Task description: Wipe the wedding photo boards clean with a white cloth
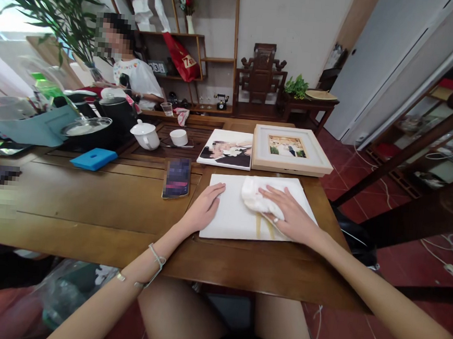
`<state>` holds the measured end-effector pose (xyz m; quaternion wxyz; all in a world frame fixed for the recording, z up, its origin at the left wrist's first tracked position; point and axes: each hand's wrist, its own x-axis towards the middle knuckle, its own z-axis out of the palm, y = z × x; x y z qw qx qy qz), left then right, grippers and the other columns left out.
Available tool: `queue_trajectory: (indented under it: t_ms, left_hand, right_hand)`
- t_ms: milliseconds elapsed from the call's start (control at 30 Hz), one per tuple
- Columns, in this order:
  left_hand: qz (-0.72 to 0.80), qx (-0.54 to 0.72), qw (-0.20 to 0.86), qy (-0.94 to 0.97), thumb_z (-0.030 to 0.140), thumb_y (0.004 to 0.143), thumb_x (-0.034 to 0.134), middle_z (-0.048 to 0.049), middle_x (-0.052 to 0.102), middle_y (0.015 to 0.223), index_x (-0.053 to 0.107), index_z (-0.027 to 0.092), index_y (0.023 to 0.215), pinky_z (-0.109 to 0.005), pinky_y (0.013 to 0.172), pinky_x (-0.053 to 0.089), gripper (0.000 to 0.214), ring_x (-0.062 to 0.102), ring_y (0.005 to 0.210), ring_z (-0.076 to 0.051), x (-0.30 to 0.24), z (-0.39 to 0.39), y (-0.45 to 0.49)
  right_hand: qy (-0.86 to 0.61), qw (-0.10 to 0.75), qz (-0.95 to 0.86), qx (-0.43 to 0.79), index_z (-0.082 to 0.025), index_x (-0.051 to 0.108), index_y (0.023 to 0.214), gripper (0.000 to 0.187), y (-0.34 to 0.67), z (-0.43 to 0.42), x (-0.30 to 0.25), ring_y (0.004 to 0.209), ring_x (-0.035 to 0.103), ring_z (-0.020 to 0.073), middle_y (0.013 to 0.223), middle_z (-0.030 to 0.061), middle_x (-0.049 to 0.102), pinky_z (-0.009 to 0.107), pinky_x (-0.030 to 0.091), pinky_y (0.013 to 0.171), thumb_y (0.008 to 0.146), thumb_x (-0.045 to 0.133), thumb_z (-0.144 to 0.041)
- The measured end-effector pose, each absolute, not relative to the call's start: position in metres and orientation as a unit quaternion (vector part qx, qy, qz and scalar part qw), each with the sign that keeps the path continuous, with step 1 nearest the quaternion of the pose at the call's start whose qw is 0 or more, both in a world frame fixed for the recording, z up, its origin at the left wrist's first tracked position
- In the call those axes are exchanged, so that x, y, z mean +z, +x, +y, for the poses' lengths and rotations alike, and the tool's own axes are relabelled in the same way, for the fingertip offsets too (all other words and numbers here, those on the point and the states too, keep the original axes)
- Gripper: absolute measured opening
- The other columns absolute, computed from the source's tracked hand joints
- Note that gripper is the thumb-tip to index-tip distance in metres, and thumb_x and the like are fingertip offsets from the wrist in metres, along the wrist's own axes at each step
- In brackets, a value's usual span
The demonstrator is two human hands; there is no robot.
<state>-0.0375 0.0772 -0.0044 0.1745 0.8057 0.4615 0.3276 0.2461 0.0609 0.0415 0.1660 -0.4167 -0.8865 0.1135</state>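
Observation:
A white board (227, 211) lies flat on the wooden table in front of me, with two yellowish streaks (258, 227) near its front edge. My left hand (204, 207) rests on the board's left edge, fingers stretched out and holding nothing. On the right part of the board, my right hand (291, 211) presses a bunched white cloth (254, 192) against the surface. Its fingers lie over the cloth, with the thumb at the near side. The cloth and hand hide part of the board.
Behind the board are a photo panel (226, 149) and a framed picture (293, 149). A phone (177, 178) lies to the left, with a blue block (94, 159) farther over. A white teapot (145, 135) and cup (179, 137) stand behind. A person (135, 73) is across the table.

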Motion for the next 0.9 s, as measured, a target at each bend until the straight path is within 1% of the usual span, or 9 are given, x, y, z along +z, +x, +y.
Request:
queue_trajectory:
  t_ms: [100,233,333,433,533,633,733,800,900]
  left_hand:
    - [0.464,0.324,0.175,0.805,0.020,0.095,0.035,-0.0163,0.052,0.140,0.055,0.012,0.130,-0.048,0.115,0.033,0.041,0.044,0.135,-0.025,-0.003,0.077,-0.037]
    - [0.465,0.323,0.171,0.806,0.020,0.094,0.035,-0.0179,0.052,0.139,0.055,0.010,0.129,-0.050,0.115,0.033,0.042,0.045,0.134,-0.026,-0.004,0.078,-0.037]
    - [0.457,0.324,0.172,0.810,0.018,0.093,0.037,-0.0177,0.052,0.139,0.055,0.011,0.129,-0.051,0.113,0.035,0.041,0.046,0.133,-0.027,-0.006,0.079,-0.039]
    - [0.440,0.329,0.179,0.817,0.018,0.091,0.040,-0.0176,0.052,0.140,0.054,0.012,0.130,-0.050,0.112,0.037,0.042,0.046,0.133,-0.027,-0.008,0.080,-0.041]
    - [0.442,0.329,0.175,0.816,0.019,0.092,0.038,-0.0178,0.052,0.140,0.053,0.011,0.130,-0.050,0.113,0.036,0.042,0.045,0.134,-0.026,-0.009,0.080,-0.041]
    - [0.460,0.323,0.169,0.810,0.019,0.094,0.036,-0.0158,0.052,0.140,0.054,0.013,0.130,-0.049,0.115,0.034,0.041,0.044,0.135,-0.025,-0.007,0.079,-0.039]
    - [0.462,0.320,0.171,0.809,0.020,0.095,0.036,-0.0143,0.052,0.141,0.054,0.014,0.131,-0.047,0.115,0.033,0.041,0.044,0.136,-0.023,-0.005,0.078,-0.038]
    - [0.460,0.322,0.169,0.810,0.021,0.095,0.035,-0.0142,0.052,0.141,0.053,0.015,0.131,-0.047,0.115,0.033,0.041,0.044,0.136,-0.023,-0.005,0.078,-0.038]
    - [0.460,0.323,0.168,0.810,0.020,0.095,0.035,-0.0143,0.051,0.141,0.053,0.015,0.132,-0.048,0.116,0.033,0.041,0.043,0.136,-0.023,-0.004,0.077,-0.038]
  right_hand:
    - [-0.469,0.155,-0.865,0.085,-0.017,0.044,0.141,0.053,0.231,0.086,0.042,0.143,0.027,0.0276,0.150,0.0095,0.041,0.059,0.011,0.116,0.088,0.045,-0.024]
    - [-0.458,0.079,-0.884,0.052,-0.010,0.041,0.143,0.070,0.200,0.070,0.047,0.144,0.019,0.0352,0.152,0.0161,0.035,0.068,0.002,0.112,0.074,0.052,-0.016]
    - [-0.383,0.049,-0.919,0.078,-0.008,0.039,0.144,0.079,0.186,0.035,0.050,0.145,0.016,0.0343,0.154,0.0170,0.033,0.065,-0.002,0.113,0.066,0.054,-0.014]
    - [-0.323,0.068,-0.937,0.117,-0.010,0.039,0.144,0.081,0.186,0.013,0.053,0.145,0.016,0.0318,0.154,0.0147,0.032,0.061,-0.001,0.115,0.065,0.053,-0.014]
    - [-0.319,0.090,-0.928,0.170,-0.018,0.042,0.144,0.072,0.199,0.023,0.056,0.144,0.022,0.0278,0.152,0.0086,0.039,0.060,0.000,0.116,0.072,0.051,-0.014]
    - [-0.385,0.141,-0.886,0.214,-0.025,0.044,0.142,0.053,0.220,0.054,0.056,0.143,0.027,0.0276,0.149,0.0058,0.044,0.060,0.004,0.117,0.089,0.047,-0.029]
    - [-0.501,0.174,-0.813,0.239,-0.025,0.044,0.143,0.059,0.241,0.082,0.051,0.145,0.014,0.0341,0.154,0.0053,0.035,0.060,0.015,0.116,0.091,0.044,-0.054]
    - [-0.557,0.180,-0.780,0.221,-0.025,0.043,0.144,0.065,0.255,0.092,0.046,0.145,0.006,0.0367,0.156,0.0049,0.031,0.060,0.016,0.116,0.090,0.043,-0.061]
    - [-0.591,0.181,-0.773,0.141,-0.019,0.042,0.144,0.062,0.273,0.094,0.040,0.145,0.015,0.0358,0.153,0.0109,0.035,0.062,0.011,0.116,0.093,0.039,-0.055]
